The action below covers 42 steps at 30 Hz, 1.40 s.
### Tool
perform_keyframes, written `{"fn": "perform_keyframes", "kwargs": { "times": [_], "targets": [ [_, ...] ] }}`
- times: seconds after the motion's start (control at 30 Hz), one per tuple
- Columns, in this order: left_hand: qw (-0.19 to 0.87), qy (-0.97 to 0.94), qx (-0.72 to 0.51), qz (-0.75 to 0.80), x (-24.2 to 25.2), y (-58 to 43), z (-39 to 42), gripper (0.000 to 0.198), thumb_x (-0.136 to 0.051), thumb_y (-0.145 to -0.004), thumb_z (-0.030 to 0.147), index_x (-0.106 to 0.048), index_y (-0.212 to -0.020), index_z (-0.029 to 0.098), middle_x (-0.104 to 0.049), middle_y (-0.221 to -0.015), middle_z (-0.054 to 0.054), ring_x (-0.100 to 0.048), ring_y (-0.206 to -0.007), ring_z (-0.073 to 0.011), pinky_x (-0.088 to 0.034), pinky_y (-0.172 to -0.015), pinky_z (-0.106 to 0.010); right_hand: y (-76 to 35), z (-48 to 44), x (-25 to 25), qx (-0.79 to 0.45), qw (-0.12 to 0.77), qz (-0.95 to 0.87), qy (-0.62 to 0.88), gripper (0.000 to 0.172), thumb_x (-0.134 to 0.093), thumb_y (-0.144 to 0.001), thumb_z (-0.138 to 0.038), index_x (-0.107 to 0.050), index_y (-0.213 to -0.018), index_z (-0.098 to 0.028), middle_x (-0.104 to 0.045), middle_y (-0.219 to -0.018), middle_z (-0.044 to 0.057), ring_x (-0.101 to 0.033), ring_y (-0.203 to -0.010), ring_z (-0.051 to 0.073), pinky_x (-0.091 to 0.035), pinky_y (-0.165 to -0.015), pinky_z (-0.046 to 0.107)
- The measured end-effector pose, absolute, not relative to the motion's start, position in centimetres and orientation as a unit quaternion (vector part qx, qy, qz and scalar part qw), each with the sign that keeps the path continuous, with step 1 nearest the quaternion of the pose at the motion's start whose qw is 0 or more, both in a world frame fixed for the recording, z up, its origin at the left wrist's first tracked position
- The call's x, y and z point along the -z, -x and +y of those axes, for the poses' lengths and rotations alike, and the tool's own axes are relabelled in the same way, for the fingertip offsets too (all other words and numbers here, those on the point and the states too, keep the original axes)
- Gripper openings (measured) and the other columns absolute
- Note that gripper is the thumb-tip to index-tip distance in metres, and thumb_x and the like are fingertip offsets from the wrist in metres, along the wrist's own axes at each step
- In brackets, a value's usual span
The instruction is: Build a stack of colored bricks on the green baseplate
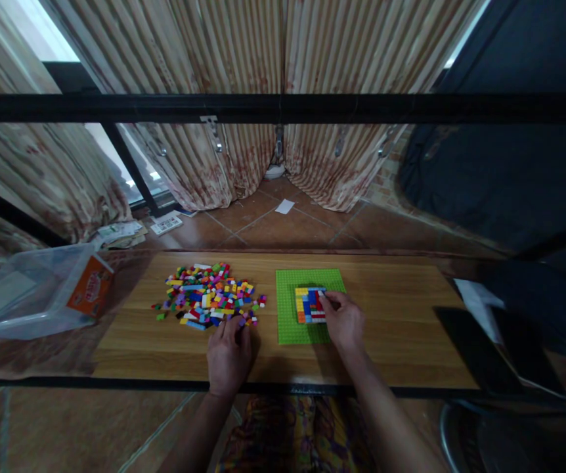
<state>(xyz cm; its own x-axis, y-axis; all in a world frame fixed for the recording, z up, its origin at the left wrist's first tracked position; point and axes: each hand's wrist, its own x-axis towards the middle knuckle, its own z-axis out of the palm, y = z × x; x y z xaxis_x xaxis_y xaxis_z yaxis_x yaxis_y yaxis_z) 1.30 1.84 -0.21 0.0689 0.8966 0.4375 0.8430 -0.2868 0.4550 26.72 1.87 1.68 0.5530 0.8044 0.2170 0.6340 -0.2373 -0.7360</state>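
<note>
A low block of colourful toy bricks (pixel 307 307), mostly blue, red, yellow and orange, sits on the green baseplate (pixel 285 332). My right hand (pixel 346 323) reaches over its right side, thumb and fingers pinched on a small pale toy brick (pixel 321 297) at the top. Part of the block is covered by those fingers. My left hand (pixel 228 355) rests at the near edge of a heap of loose toy bricks (pixel 209 295). Its fingers are curled together, close to a purple brick (pixel 242 322); what they hold is too small to make out.
The wooden table (pixel 401 315) bears the heap on the left and the baseplate near the middle. A clear plastic bin (pixel 31 295) with an orange label stands off the left end. Beyond the table runs a black metal bar (pixel 283 108) before striped curtains (pixel 234 52).
</note>
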Motion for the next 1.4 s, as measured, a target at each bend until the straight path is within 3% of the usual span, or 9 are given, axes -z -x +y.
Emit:
{"fn": "perform_keyframes", "kwargs": {
  "times": [0.33,0.57,0.8,0.97,1.4],
  "targets": [
    [0.047,-0.728,-0.334,0.596,0.0,-1.4,1.8,0.019,-0.054,-0.089,0.028,-0.062,-0.103,0.02,-0.068,-0.096,-0.007,-0.063,-0.094,-0.0225,-0.047,-0.081,-0.034,-26.9,2.1,-1.5,-0.108,0.437,-0.495,0.743,0.033,-0.049,-0.086,-0.042,-0.073,-0.088,-0.019,-0.073,-0.09,0.01,-0.066,-0.081,0.023,-0.049,-0.077,0.035],
    [0.039,-0.731,-0.34,0.591,-0.1,-1.4,1.8,0.018,-0.052,-0.089,0.028,-0.062,-0.102,0.021,-0.067,-0.094,-0.006,-0.063,-0.089,-0.0214,-0.047,-0.078,-0.034,-27.4,2.6,-0.9,-0.168,0.479,-0.442,0.74,0.031,-0.055,-0.08,-0.043,-0.073,-0.086,-0.019,-0.074,-0.087,0.009,-0.066,-0.074,0.022,-0.051,-0.071,0.035],
    [0.039,-0.729,-0.339,0.593,-0.3,-1.4,1.7,0.018,-0.053,-0.089,0.028,-0.062,-0.103,0.021,-0.067,-0.094,-0.006,-0.063,-0.089,-0.0211,-0.047,-0.079,-0.033,-28.9,3.3,-0.1,-0.198,0.534,-0.372,0.733,0.04,-0.06,-0.075,-0.049,-0.072,-0.092,-0.015,-0.073,-0.088,0.011,-0.067,-0.076,0.023,-0.052,-0.073,0.036],
    [0.043,-0.73,-0.336,0.593,-0.2,-1.4,1.7,0.018,-0.052,-0.09,0.029,-0.062,-0.103,0.021,-0.068,-0.095,-0.006,-0.063,-0.092,-0.0214,-0.047,-0.08,-0.033,-29.1,3.9,0.7,-0.18,0.492,-0.392,0.757,0.051,-0.06,-0.075,-0.054,-0.07,-0.105,-0.015,-0.073,-0.096,0.012,-0.066,-0.081,0.023,-0.051,-0.075,0.038],
    [0.063,-0.724,-0.331,0.602,-0.6,-1.5,1.6,0.019,-0.051,-0.089,0.032,-0.062,-0.101,0.021,-0.068,-0.095,-0.007,-0.062,-0.09,-0.0221,-0.046,-0.078,-0.034,-28.3,3.9,0.0,-0.19,0.458,-0.412,0.765,0.044,-0.06,-0.076,-0.052,-0.072,-0.098,-0.015,-0.074,-0.092,0.012,-0.067,-0.08,0.024,-0.052,-0.075,0.038]
  ]
}}
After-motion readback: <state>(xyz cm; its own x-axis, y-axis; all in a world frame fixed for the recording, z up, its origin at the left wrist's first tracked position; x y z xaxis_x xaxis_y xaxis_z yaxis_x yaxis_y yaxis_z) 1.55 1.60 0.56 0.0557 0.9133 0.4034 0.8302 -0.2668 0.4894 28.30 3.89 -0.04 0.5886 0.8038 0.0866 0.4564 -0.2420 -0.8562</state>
